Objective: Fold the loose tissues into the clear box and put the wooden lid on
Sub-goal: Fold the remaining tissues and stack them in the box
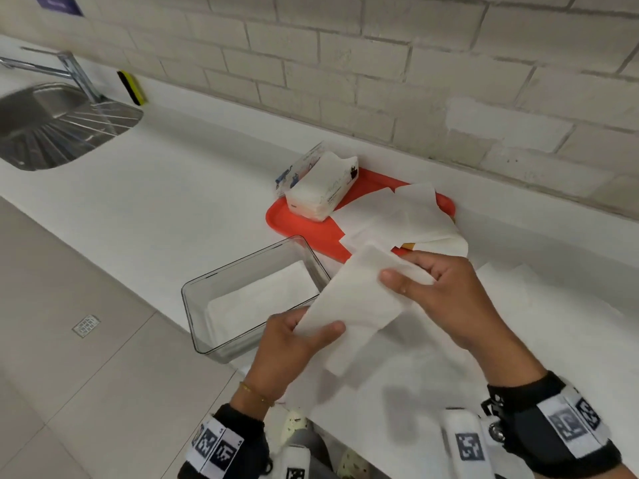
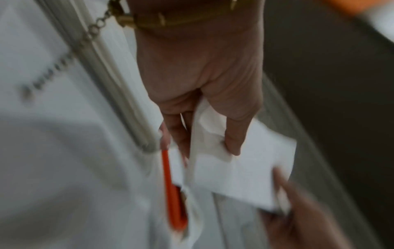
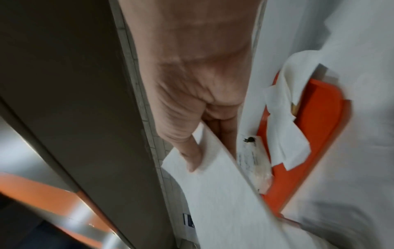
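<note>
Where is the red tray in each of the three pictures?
Head: red tray sits upper middle, by the wall, beyond the clear box.
Left wrist: only a thin, blurred red edge, lower middle.
Right wrist: at the right, with loose tissues on it.
Shared landmark: the held tissue, pinched by both hands.

I see a wall [image 1: 397, 63] of pale painted brick running behind a long white counter [image 1: 193, 188]. At the far left a steel sink [image 1: 52, 126] with a ribbed draining board is set into the counter, and a chrome tap [image 1: 69, 70] leans over it. A yellow and black sponge [image 1: 131, 88] stands against the wall just beside the sink. Below the counter edge the floor [image 1: 86, 340] is large grey tiles with a small square metal drain [image 1: 86, 326]. A purple sign [image 1: 60, 3] hangs at the top left. The light is even and soft.
</note>
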Demonstrator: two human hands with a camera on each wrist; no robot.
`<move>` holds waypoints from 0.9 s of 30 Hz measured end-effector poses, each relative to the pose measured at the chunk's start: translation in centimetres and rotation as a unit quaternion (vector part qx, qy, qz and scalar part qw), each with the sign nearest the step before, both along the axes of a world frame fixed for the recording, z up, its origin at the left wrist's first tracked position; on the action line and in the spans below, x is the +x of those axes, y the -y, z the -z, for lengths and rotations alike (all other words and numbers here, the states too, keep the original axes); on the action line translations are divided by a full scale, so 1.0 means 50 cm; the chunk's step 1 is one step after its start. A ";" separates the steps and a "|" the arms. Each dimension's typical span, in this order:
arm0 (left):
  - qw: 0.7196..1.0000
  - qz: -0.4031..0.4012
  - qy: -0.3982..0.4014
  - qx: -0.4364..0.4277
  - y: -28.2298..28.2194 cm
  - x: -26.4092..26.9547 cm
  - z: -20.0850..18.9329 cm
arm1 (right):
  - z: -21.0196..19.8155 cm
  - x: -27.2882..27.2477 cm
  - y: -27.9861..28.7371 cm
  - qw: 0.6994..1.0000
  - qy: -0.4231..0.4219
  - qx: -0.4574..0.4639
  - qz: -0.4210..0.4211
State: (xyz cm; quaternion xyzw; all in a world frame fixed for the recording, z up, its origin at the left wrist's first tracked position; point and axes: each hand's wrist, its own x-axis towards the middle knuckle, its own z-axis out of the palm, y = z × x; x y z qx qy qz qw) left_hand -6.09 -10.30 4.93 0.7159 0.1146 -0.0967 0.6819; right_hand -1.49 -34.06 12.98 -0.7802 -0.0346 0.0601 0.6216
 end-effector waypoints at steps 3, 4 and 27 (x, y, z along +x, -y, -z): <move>0.993 -0.100 0.007 -0.056 -0.066 -0.007 -0.051 | -0.020 0.030 -0.002 0.998 -0.048 -0.014 -0.041; 0.990 -0.128 0.010 -0.054 -0.085 -0.007 -0.064 | -0.025 0.037 -0.014 0.995 -0.059 -0.031 -0.067; 0.868 0.004 -0.084 0.490 -0.275 0.123 0.002 | 0.122 0.183 -0.374 0.830 -0.056 -0.530 -0.162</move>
